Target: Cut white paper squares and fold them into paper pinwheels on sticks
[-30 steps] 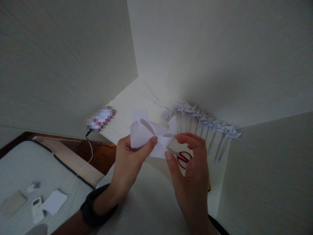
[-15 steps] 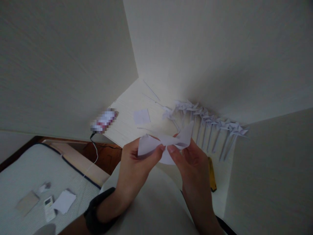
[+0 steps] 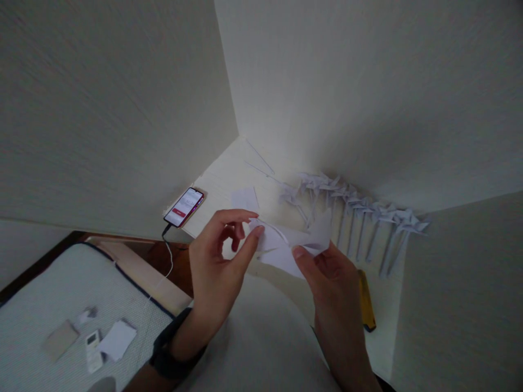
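**Inspector:** Starting at the left, what is on the bed?

**Assistant:** A remote control [image 3: 92, 350] and a white sheet [image 3: 116, 340] lie on the bed [image 3: 36, 305], well apart from the hands. A phone [image 3: 184, 207] sits at the table [image 3: 229, 174] edge, screen lit, cable trailing down.

**Inspector:** And the left hand?

**Assistant:** The left hand [image 3: 214, 267] has its fingers [image 3: 229, 218] spread and curled loosely; only the thumb tip touches the folded white paper [image 3: 292, 245]. I judge it is not gripping.

**Inspector:** The right hand?

**Assistant:** The right hand [image 3: 333, 280] pinches the paper's near edge, thumb on top, other fingers under the sheet. The paper is held in the air above the table, between both hands.

**Inspector:** Which step is this?

**Assistant:** By my reading, a flap is being shaped into a pinwheel like the row of paper pinwheels [image 3: 359, 212] lying at the wall. The next move calls for the left fingers to catch a loose corner precisely. A yellow tool [image 3: 365, 305] lies just right of the wrist
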Action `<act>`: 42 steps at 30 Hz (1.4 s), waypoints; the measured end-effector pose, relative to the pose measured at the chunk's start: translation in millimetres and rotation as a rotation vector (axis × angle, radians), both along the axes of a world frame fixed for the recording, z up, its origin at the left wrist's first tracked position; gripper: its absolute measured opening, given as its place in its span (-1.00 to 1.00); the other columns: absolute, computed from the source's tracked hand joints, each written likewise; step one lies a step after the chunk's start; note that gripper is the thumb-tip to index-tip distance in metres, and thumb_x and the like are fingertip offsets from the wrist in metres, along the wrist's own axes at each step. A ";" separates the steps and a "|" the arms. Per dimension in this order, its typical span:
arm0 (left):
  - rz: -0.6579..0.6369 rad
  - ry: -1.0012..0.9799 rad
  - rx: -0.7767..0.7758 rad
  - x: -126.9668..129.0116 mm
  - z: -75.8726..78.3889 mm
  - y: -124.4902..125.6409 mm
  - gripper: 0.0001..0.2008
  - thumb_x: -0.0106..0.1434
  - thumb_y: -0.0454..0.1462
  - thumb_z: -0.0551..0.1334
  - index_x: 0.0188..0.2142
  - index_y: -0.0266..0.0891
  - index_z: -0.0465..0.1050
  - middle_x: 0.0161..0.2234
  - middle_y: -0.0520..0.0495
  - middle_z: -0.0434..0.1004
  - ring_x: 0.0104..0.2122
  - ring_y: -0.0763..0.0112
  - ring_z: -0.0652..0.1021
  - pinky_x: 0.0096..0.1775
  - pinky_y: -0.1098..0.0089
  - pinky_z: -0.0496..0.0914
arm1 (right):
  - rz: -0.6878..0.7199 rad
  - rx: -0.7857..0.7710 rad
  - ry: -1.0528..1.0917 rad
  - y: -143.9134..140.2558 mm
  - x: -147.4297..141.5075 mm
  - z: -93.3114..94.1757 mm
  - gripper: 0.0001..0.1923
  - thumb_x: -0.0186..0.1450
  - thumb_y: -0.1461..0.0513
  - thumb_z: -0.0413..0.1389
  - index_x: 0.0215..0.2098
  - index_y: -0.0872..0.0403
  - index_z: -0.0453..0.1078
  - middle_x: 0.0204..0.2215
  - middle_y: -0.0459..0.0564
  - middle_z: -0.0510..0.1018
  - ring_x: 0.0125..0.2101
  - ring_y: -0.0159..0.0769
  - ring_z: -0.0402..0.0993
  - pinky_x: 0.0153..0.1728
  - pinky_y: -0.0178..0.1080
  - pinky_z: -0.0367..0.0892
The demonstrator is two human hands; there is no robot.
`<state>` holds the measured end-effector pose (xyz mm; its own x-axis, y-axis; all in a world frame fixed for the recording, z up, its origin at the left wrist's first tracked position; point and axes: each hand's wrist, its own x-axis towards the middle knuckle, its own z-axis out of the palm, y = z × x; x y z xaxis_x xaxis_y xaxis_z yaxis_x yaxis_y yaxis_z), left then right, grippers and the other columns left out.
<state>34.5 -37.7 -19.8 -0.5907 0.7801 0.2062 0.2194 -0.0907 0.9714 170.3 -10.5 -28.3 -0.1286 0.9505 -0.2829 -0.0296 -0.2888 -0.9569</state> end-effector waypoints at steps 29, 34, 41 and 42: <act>-0.076 -0.100 -0.020 -11.8 3.4 -15.2 -0.97 0.17 -0.37 0.31 -0.39 -0.23 0.54 -0.45 0.01 0.64 -0.51 0.48 0.60 -0.42 0.52 0.52 | -0.053 -0.028 -0.029 0.8 -8.3 1.1 -0.74 0.13 0.08 0.25 -0.30 0.08 0.49 -0.33 0.05 0.65 -0.24 -0.07 0.56 -0.31 -0.14 0.42; 0.067 -0.041 -0.034 0.1 -3.1 -15.4 -0.94 0.17 -0.33 0.31 -0.43 -0.24 0.49 -0.62 0.11 0.46 -0.67 0.60 0.42 -0.62 0.59 0.34 | -0.059 0.019 -0.041 0.0 -8.7 -0.3 -0.71 0.17 0.11 0.22 -0.17 0.06 0.48 -0.23 0.04 0.64 -0.21 -0.11 0.55 -0.14 -0.07 0.41; 0.058 0.367 0.197 12.0 -10.6 -22.0 -0.81 0.11 -0.47 0.32 -0.33 -0.19 0.45 -0.32 -0.03 0.64 -0.46 0.47 0.58 -0.53 0.51 0.42 | -0.086 0.051 -0.027 -1.9 -12.6 -1.0 -0.73 0.17 0.13 0.22 -0.20 0.09 0.44 -0.23 0.04 0.64 -0.20 -0.12 0.55 -0.19 -0.11 0.43; 0.047 0.416 0.203 10.4 -8.9 -24.3 -0.79 0.11 -0.48 0.31 -0.31 -0.19 0.44 -0.31 -0.02 0.64 -0.45 0.47 0.59 -0.52 0.52 0.44 | -0.094 0.050 -0.047 -1.9 -12.9 -0.3 -0.76 0.16 0.13 0.21 -0.25 0.09 0.45 -0.23 0.04 0.64 -0.22 -0.12 0.55 -0.23 -0.13 0.43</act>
